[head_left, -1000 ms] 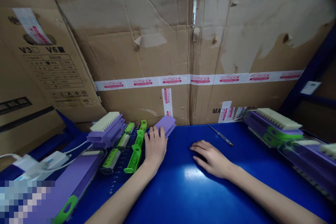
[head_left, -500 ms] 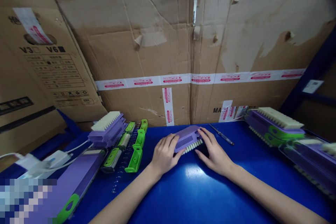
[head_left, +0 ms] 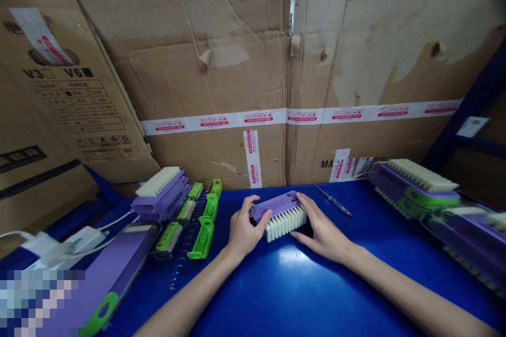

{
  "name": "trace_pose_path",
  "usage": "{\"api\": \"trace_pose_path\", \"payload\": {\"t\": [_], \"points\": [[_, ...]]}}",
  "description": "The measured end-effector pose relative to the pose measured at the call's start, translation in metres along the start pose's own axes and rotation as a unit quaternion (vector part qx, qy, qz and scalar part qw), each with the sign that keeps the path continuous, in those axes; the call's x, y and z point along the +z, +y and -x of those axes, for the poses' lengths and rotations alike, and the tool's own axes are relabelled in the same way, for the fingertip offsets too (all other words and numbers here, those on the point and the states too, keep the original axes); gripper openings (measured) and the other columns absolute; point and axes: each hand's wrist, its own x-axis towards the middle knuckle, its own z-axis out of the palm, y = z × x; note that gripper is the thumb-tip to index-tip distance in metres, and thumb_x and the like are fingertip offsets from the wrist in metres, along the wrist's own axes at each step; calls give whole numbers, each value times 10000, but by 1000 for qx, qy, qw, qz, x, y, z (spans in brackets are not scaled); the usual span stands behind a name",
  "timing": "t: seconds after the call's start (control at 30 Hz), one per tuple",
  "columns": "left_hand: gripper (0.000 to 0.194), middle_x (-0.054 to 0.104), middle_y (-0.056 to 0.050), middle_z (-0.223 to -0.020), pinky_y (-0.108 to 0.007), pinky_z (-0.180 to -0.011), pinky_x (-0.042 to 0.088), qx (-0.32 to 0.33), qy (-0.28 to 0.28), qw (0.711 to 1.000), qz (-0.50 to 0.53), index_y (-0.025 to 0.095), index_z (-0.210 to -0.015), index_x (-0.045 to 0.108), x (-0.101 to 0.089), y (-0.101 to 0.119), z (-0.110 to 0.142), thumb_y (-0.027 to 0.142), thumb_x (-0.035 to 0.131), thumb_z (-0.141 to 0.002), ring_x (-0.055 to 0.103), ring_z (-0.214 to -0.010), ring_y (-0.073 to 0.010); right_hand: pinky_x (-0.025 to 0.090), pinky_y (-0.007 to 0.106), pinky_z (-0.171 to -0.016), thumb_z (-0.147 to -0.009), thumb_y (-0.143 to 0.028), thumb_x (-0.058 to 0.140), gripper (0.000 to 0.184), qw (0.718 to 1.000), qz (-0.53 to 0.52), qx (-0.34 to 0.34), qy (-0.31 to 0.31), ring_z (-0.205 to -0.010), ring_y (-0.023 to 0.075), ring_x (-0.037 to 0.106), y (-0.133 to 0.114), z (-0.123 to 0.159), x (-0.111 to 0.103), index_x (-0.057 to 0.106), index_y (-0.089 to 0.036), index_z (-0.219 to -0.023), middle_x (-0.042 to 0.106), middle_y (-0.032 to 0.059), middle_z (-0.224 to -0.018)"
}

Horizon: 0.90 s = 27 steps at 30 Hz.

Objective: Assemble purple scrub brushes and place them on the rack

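"Where is the purple brush head held?"

"Between the left hand and the right hand, over the blue tabletop; each end is clasped by fingers and thumb. Whether the cream bristles are touching the tabletop cannot be told."

"What could go wrong?"

"The brush head could be twisted or dropped if one end were gripped more loosely. If it were swung right, the slim screwdriver might be knocked; if left, the green brackets might be scattered."
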Motion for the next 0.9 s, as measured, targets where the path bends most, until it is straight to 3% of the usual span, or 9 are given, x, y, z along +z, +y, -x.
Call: {"api": "trace_pose_path", "payload": {"t": [0.17,0.27,0.37,0.5,0.63,0.77,0.9], "points": [[344,634,12,-691,-242,-587,428,-63,20,996,64,198,-1032,530,3,2,-1,460,548,-811,593,-601,-144,332,516,-1085,-846,-323,564,789,999,25,6,21,-1358,310,293,-1,0,0,79,-221,-1461,275,177,-1465],[335,655,-10,-733,-249,-613,430,-116,75,986,95,193,-967,559,7,2,-2,492,516,-823,618,-670,-165,376,507,-1058,-871,-295,520,682,998,44,5,44,-1330,307,344,-2,-1,-1,162,-245,-1449,312,160,-1445],[322,654,-19,-751,-257,-650,428,-130,106,982,84,189,-850,587,9,1,-2,489,471,-847,614,-720,-171,407,494,-1035,-890,-258,477,546,997,61,-18,43,-1302,298,385,-4,-1,-4,296,-248,-1406,358,152,-1420],[320,648,-26,-758,-271,-675,425,-127,101,985,58,182,-738,595,9,-5,-4,427,430,-861,600,-735,-176,423,473,-1025,-901,-242,457,477,996,68,-57,6,-1278,280,415,-6,0,-8,377,-219,-1371,410,157,-1386],[260,681,-30,-805,-283,-714,432,-142,71,986,59,184,-778,619,10,-9,-5,327,414,-852,621,-781,-186,423,467,-1023,-902,-246,458,445,994,76,-75,-1,-1291,284,402,-6,1,-9,435,-206,-1345,393,165,-1403],[245,696,-16,-811,-265,-712,431,-119,36,992,36,193,-802,629,11,-6,-3,308,420,-859,634,-778,-172,417,472,-1027,-915,-273,445,364,995,80,-55,12,-1295,289,400,-4,1,-7,531,-199,-1261,393,162,-1412],[231,693,-1,-754,-229,-643,430,-85,0,996,40,195,-806,629,11,1,1,307,438,-871,636,-704,-146,413,478,-1028,-931,-313,418,378,996,82,-30,13,-1296,290,400,-3,1,-5,520,-180,-1270,397,165,-1417]]}}
